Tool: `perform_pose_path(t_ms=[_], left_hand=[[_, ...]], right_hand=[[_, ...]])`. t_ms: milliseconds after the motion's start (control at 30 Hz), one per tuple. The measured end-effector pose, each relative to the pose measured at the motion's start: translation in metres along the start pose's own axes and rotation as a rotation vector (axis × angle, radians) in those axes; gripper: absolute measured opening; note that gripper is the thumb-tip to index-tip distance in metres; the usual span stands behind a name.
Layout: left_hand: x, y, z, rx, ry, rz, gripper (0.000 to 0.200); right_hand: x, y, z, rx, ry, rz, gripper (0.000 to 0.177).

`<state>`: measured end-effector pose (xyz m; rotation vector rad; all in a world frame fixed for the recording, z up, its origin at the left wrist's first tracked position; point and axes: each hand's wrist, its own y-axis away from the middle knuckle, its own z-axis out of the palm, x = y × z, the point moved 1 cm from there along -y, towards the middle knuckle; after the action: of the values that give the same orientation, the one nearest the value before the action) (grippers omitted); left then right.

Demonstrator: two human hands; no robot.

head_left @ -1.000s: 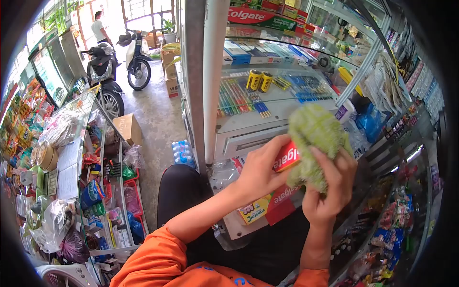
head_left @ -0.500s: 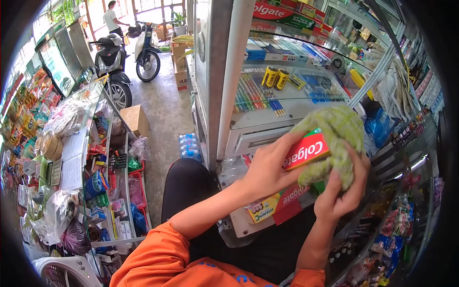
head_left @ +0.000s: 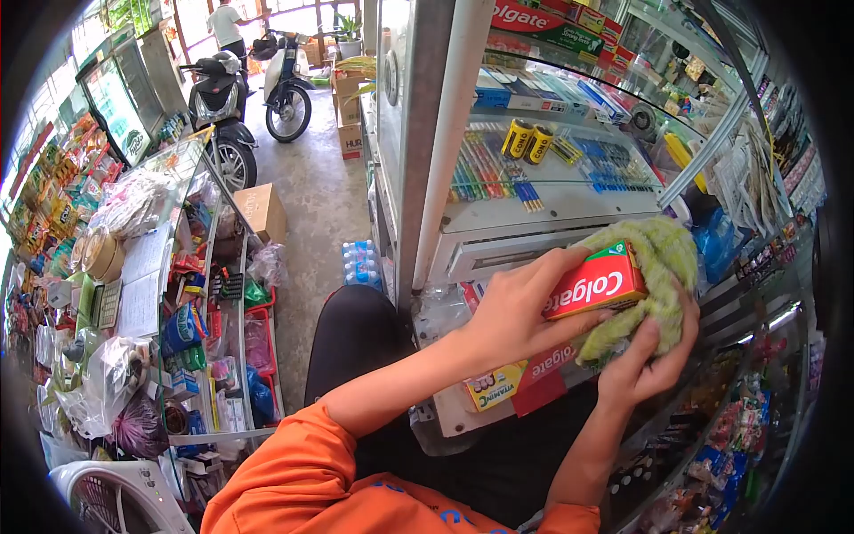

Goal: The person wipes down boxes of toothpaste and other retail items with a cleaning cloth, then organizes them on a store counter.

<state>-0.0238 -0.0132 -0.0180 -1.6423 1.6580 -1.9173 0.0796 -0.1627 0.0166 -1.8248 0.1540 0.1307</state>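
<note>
My left hand (head_left: pixel 520 307) is closed round a red Colgate box (head_left: pixel 594 283), its thumb on top and fingers beneath. The box's right end shows against a fuzzy green cloth (head_left: pixel 663 267). My right hand (head_left: pixel 654 356) grips the cloth at its lower right, fingers partly hidden in the folds. Below my hands, a yellow Vitamin C box (head_left: pixel 496 386) and another red Colgate box (head_left: pixel 553 363) lie on the white ledge.
Behind my hands stands a glass cabinet (head_left: pixel 534 218) with pens and yellow batteries (head_left: pixel 527 142). Motorbikes (head_left: pixel 289 93), a cardboard box (head_left: pixel 260 212) and bottled water (head_left: pixel 361 265) are on the floor. A person (head_left: pixel 226 27) stands far back.
The held Colgate box shows more of its length and its right end, with the cloth now shifted right of it. The view has moved slightly.
</note>
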Motion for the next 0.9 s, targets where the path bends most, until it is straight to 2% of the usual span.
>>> perform_pose_path(t_ms=[67, 100, 200, 233, 300, 333, 367, 433, 467, 600, 700, 733, 833, 867, 900], left_hand=[[-0.003, -0.001, 0.003, 0.010, -0.024, 0.013, 0.067], [-0.004, 0.000, 0.004, 0.019, -0.047, 0.034, 0.067], [-0.004, 0.002, 0.001, -0.025, -0.068, 0.050, 0.066], [-0.006, 0.001, 0.002, -0.020, -0.072, 0.053, 0.066], [-0.007, 0.000, 0.003, -0.015, -0.063, 0.063, 0.066], [-0.006, 0.000, 0.005, -0.004, -0.059, 0.061, 0.065], [-0.004, 0.002, 0.004, -0.006, -0.059, 0.052, 0.065], [-0.001, 0.001, 0.002, 0.007, -0.069, 0.103, 0.064], [0.002, -0.001, 0.000, 0.008, -0.058, 0.089, 0.063], [-0.007, 0.001, 0.003, -0.015, -0.075, 0.060, 0.064], [-0.006, 0.001, 0.003, 0.009, -0.068, 0.078, 0.065], [-0.005, 0.001, 0.003, 0.016, -0.067, 0.079, 0.064], [-0.005, -0.002, 0.001, 0.007, -0.073, 0.080, 0.064], [-0.006, -0.001, 0.001, -0.023, -0.072, 0.067, 0.065], [-0.006, 0.001, 0.001, -0.024, -0.074, 0.058, 0.065]], right_hand=[[-0.008, -0.006, -0.004, -0.065, -0.042, -0.180, 0.039], [-0.006, -0.004, -0.002, -0.067, -0.041, -0.173, 0.039], [0.005, 0.003, 0.008, -0.053, 0.006, 0.131, 0.040], [0.003, 0.001, 0.005, -0.052, 0.002, 0.126, 0.040], [-0.008, -0.004, -0.005, -0.066, 0.014, -0.105, 0.042], [-0.007, -0.005, -0.006, -0.104, -0.099, -0.179, 0.043], [0.000, 0.002, -0.003, -0.110, -0.100, -0.172, 0.043], [0.018, 0.016, 0.008, 0.010, -0.024, -0.028, 0.044], [0.016, 0.014, 0.009, 0.030, -0.060, 0.177, 0.042], [-0.001, 0.006, 0.002, -0.004, -0.043, -0.007, 0.041], [0.020, 0.019, 0.010, 0.035, -0.033, -0.007, 0.040], [0.025, 0.022, 0.014, 0.071, -0.025, 0.196, 0.039], [0.009, 0.014, 0.010, 0.095, -0.067, 0.258, 0.042], [0.007, 0.014, 0.009, 0.117, -0.110, 0.145, 0.043], [0.008, 0.016, 0.009, 0.111, -0.112, 0.152, 0.043]])
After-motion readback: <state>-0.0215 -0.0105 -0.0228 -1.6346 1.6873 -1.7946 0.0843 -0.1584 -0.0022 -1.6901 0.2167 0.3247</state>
